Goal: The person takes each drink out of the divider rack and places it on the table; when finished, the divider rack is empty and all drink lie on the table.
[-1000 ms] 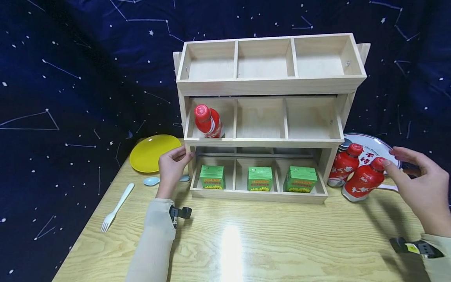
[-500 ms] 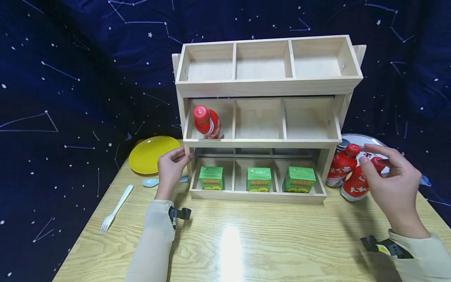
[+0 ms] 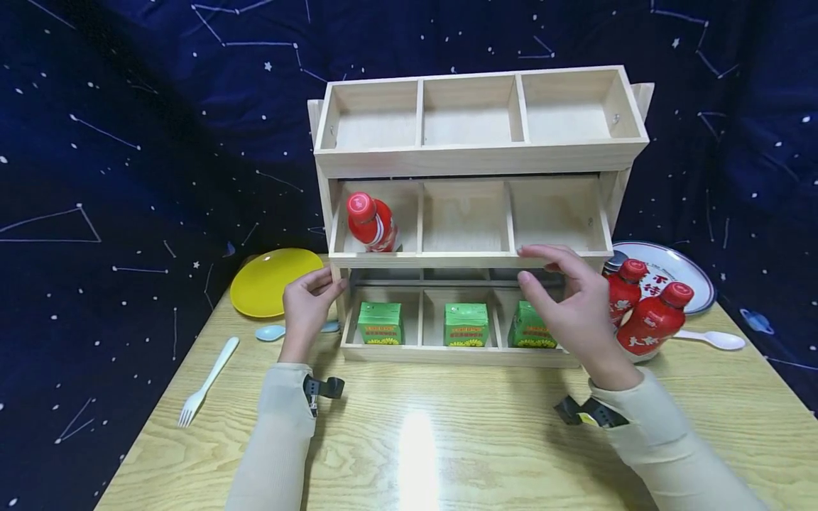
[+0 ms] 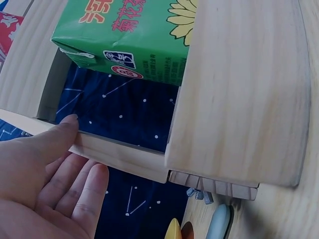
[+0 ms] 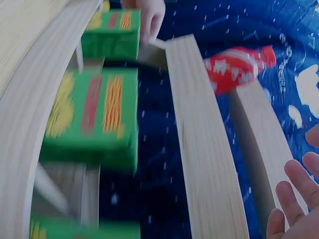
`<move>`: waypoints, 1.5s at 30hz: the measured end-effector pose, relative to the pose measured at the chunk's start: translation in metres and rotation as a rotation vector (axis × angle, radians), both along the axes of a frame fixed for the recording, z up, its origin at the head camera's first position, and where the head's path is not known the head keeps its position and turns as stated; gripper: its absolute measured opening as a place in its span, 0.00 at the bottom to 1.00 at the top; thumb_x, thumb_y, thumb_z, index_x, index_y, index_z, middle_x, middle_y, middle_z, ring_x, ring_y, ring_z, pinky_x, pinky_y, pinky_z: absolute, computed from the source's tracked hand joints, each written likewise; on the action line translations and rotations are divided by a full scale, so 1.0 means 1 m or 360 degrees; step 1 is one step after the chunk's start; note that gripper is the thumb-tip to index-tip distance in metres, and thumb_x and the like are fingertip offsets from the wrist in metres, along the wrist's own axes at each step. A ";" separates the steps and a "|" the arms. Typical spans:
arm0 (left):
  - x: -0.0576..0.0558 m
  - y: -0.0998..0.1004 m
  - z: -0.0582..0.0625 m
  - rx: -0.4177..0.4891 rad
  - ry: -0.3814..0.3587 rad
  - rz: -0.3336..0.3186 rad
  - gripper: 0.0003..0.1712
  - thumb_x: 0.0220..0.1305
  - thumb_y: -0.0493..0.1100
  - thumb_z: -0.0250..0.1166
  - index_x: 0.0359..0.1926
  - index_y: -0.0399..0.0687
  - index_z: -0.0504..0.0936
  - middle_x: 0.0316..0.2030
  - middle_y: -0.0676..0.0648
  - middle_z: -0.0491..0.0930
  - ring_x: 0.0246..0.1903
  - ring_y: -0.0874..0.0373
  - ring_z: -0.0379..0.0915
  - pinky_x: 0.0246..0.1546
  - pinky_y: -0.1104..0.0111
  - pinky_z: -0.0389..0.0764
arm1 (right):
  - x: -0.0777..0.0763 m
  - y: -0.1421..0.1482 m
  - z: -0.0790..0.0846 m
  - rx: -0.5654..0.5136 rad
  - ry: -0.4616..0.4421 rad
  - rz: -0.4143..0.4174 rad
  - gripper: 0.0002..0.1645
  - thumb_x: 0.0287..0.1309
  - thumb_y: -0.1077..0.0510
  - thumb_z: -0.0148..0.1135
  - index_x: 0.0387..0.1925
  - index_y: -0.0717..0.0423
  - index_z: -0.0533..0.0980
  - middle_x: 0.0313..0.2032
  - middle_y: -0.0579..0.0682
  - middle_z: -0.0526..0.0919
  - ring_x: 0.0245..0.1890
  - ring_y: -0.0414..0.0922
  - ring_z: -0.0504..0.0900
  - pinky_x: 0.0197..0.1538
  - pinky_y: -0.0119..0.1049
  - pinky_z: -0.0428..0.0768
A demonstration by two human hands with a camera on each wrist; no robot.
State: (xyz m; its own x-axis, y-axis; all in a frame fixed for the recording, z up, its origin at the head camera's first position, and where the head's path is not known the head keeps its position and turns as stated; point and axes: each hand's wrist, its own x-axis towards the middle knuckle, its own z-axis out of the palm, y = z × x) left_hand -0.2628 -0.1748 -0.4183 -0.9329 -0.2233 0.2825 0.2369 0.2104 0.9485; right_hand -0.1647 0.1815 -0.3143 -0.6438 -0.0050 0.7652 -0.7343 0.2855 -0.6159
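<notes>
A three-tier wooden rack (image 3: pixel 479 162) stands at the table's back. My left hand (image 3: pixel 305 305) grips its left upright; in the left wrist view, the thumb lies on one side of that wooden bar (image 4: pixel 119 155) and the fingers on the other. Holding nothing, my right hand (image 3: pixel 578 312) hovers before the rack's right side, thumb and fingers spread apart. It partly covers a green drink carton (image 3: pixel 532 330) in the bottom tier. Two more cartons (image 3: pixel 381 324) fill the left and middle bottom compartments. One red bottle (image 3: pixel 373 223) leans in the middle tier's left compartment.
Two red bottles (image 3: pixel 655 319) stand right of the rack, before a white plate (image 3: pixel 696 287) and a white spoon (image 3: pixel 718 341). On the left lie a yellow plate (image 3: pixel 275 284), a pale blue spoon (image 3: pixel 270 332) and a white fork (image 3: pixel 207 383). A starry cloth (image 3: pixel 160 177) hangs behind.
My right hand has moved left, from beside the red bottles to the front of the rack. My left hand keeps its grip on the upright. The view has shifted slightly.
</notes>
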 end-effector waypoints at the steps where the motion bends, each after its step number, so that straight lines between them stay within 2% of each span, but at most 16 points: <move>1: -0.001 0.000 0.000 -0.0004 -0.0004 -0.0002 0.22 0.55 0.36 0.76 0.51 0.37 0.84 0.44 0.38 0.85 0.41 0.54 0.84 0.43 0.71 0.84 | -0.002 -0.007 0.000 -0.0001 -0.0004 0.0036 0.20 0.49 0.80 0.62 0.47 0.75 0.78 0.44 0.68 0.82 0.49 0.45 0.78 0.52 0.35 0.72; 4: -0.001 0.000 0.001 -0.0026 -0.0015 -0.0002 0.22 0.55 0.38 0.76 0.51 0.38 0.85 0.44 0.39 0.86 0.42 0.54 0.84 0.42 0.72 0.84 | -0.011 -0.027 -0.003 -0.0007 0.0021 0.0119 0.21 0.51 0.79 0.63 0.49 0.72 0.79 0.46 0.63 0.83 0.51 0.46 0.78 0.53 0.38 0.73; 5: 0.003 0.001 0.005 -0.0034 -0.0032 0.0000 0.21 0.55 0.37 0.76 0.51 0.38 0.85 0.44 0.39 0.85 0.42 0.52 0.84 0.43 0.72 0.84 | -0.013 -0.035 -0.001 -0.0010 0.0031 0.0127 0.20 0.51 0.79 0.63 0.49 0.72 0.78 0.46 0.63 0.83 0.51 0.46 0.78 0.52 0.39 0.73; 10: 0.008 -0.006 0.006 -0.0067 -0.0045 0.0037 0.21 0.54 0.39 0.76 0.50 0.39 0.85 0.43 0.40 0.86 0.42 0.52 0.83 0.42 0.74 0.83 | -0.023 -0.074 0.006 0.0007 0.0081 0.0106 0.20 0.51 0.77 0.66 0.49 0.70 0.78 0.44 0.60 0.85 0.49 0.51 0.80 0.50 0.40 0.74; 14: 0.008 -0.010 0.002 -0.0056 -0.0024 0.0049 0.21 0.54 0.38 0.76 0.50 0.38 0.85 0.43 0.40 0.86 0.41 0.54 0.84 0.42 0.73 0.84 | -0.041 -0.094 0.005 0.0038 0.0087 0.0197 0.23 0.53 0.70 0.71 0.53 0.62 0.79 0.49 0.51 0.84 0.51 0.47 0.78 0.51 0.41 0.74; 17: 0.006 -0.009 0.002 -0.0020 -0.0005 0.0034 0.21 0.54 0.35 0.76 0.50 0.36 0.85 0.43 0.38 0.86 0.40 0.55 0.84 0.42 0.72 0.84 | -0.046 -0.108 0.016 0.0087 0.0076 0.0272 0.26 0.54 0.66 0.72 0.56 0.61 0.78 0.53 0.50 0.82 0.54 0.45 0.77 0.52 0.43 0.76; 22: 0.002 -0.006 -0.001 -0.0040 0.0021 0.0037 0.21 0.53 0.36 0.76 0.49 0.37 0.85 0.42 0.39 0.86 0.39 0.58 0.84 0.42 0.72 0.84 | -0.057 -0.129 0.030 0.0183 0.0059 0.0323 0.33 0.54 0.61 0.74 0.61 0.58 0.74 0.57 0.49 0.79 0.58 0.43 0.75 0.53 0.44 0.77; 28: 0.002 -0.003 0.000 -0.0012 0.0010 0.0027 0.21 0.53 0.35 0.76 0.50 0.37 0.85 0.42 0.39 0.86 0.40 0.56 0.85 0.42 0.72 0.84 | -0.069 -0.148 0.040 0.0236 0.0059 0.0394 0.37 0.55 0.62 0.73 0.65 0.59 0.70 0.62 0.51 0.75 0.60 0.43 0.73 0.59 0.38 0.77; 31: 0.002 -0.003 0.001 -0.0013 0.0003 0.0031 0.21 0.53 0.36 0.76 0.50 0.38 0.85 0.42 0.39 0.86 0.40 0.55 0.85 0.43 0.72 0.84 | -0.073 -0.155 0.043 0.0256 0.0039 0.0384 0.36 0.56 0.63 0.72 0.66 0.58 0.70 0.61 0.52 0.75 0.59 0.42 0.73 0.56 0.34 0.79; 36: 0.002 -0.003 0.002 -0.0036 -0.0010 0.0034 0.21 0.54 0.37 0.76 0.50 0.39 0.85 0.43 0.40 0.86 0.41 0.53 0.85 0.42 0.72 0.84 | -0.077 -0.161 0.042 0.0240 0.0033 0.0272 0.30 0.55 0.64 0.72 0.60 0.57 0.76 0.55 0.51 0.80 0.54 0.42 0.74 0.50 0.30 0.81; 39: 0.001 -0.002 0.002 -0.0032 -0.0012 0.0021 0.21 0.54 0.37 0.76 0.50 0.39 0.85 0.43 0.40 0.86 0.41 0.53 0.84 0.42 0.72 0.84 | -0.081 -0.162 0.039 0.0172 0.0094 0.0221 0.26 0.54 0.66 0.73 0.56 0.59 0.79 0.50 0.53 0.81 0.51 0.44 0.76 0.49 0.31 0.82; 45: 0.000 -0.001 0.001 -0.0025 -0.0012 0.0021 0.22 0.54 0.36 0.76 0.50 0.37 0.85 0.43 0.39 0.86 0.41 0.53 0.85 0.42 0.71 0.84 | -0.088 -0.160 0.036 -0.0002 0.0236 0.0219 0.24 0.51 0.68 0.74 0.52 0.65 0.80 0.47 0.56 0.81 0.49 0.44 0.79 0.54 0.34 0.81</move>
State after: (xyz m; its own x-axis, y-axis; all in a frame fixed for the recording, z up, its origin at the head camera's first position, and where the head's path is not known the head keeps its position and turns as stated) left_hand -0.2630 -0.1755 -0.4178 -0.9319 -0.2315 0.2793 0.2270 0.2285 0.9467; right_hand -0.2529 0.0214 -0.2787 -0.5172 -0.0843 0.8517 -0.8491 0.1754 -0.4982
